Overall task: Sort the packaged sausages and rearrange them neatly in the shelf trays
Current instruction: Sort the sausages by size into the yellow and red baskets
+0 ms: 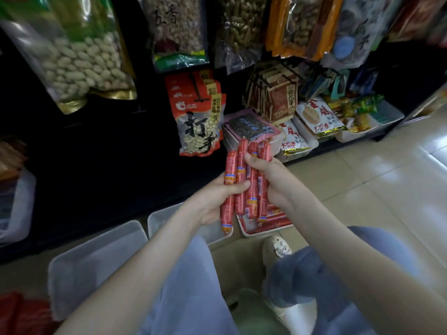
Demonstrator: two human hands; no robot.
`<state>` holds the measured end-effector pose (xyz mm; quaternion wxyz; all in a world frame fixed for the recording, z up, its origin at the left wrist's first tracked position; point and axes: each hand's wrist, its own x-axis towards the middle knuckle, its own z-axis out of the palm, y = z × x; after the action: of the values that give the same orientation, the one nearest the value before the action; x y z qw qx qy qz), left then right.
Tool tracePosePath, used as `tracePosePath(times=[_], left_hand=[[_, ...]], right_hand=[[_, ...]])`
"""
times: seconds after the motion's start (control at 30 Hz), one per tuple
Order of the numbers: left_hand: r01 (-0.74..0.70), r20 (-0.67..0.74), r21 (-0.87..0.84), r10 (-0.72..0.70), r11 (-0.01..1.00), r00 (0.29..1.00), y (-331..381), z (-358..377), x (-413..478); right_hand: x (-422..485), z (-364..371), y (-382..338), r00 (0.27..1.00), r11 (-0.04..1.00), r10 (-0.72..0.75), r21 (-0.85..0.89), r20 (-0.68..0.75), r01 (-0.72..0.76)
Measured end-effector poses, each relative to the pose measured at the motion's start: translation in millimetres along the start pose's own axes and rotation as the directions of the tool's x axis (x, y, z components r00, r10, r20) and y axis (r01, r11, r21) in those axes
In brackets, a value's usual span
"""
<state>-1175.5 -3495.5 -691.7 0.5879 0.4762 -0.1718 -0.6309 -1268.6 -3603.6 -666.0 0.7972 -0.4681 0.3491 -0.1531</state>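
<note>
Crouched on pale floor tiles (pixel 387 184) before a dark shelf (pixel 96 141) hung with nut bags (pixel 79 56). Held a bundle of red sausages (pixel 253 176) upright just above the sausage tray (pixel 244 232), left hand (pixel 212 201) curled round its lower half, right hand (pixel 273 180) clamped on its upper half. Seemed partway through: left more sausages lying in that tray, had two clear trays (pixel 96 262) left of it looking unfilled. Found open floor right of the tray, the shelf foot close behind it, a knee (pixel 183 286) crowding its near side.
</note>
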Motion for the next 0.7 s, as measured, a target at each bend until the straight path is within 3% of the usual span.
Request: tracePosePath(times=[0.23,0.5,0.6,0.7], left_hand=[[-0.152,-0.152,0.047,0.158,0.987,0.976,13,-29,-56],[-0.213,-0.352,-0.044,0.185,0.976,0.918,22,-78,-148],[-0.260,-0.455,-0.036,0.216,0.965,0.864,22,-91,-192],[-0.342,-0.589,-0.020,0.265,0.940,0.764,18,-97,-240]], right_hand=[[-6,62,8,0.975,0.996,0.027,-0.087,0.219,-0.008],[-13,154,32,0.878,0.983,0.161,-0.153,0.450,-0.102],[-22,201,43,0.837,0.974,0.191,-0.207,0.514,-0.095],[-39,252,55,0.761,0.955,0.260,-0.272,0.594,-0.114]])
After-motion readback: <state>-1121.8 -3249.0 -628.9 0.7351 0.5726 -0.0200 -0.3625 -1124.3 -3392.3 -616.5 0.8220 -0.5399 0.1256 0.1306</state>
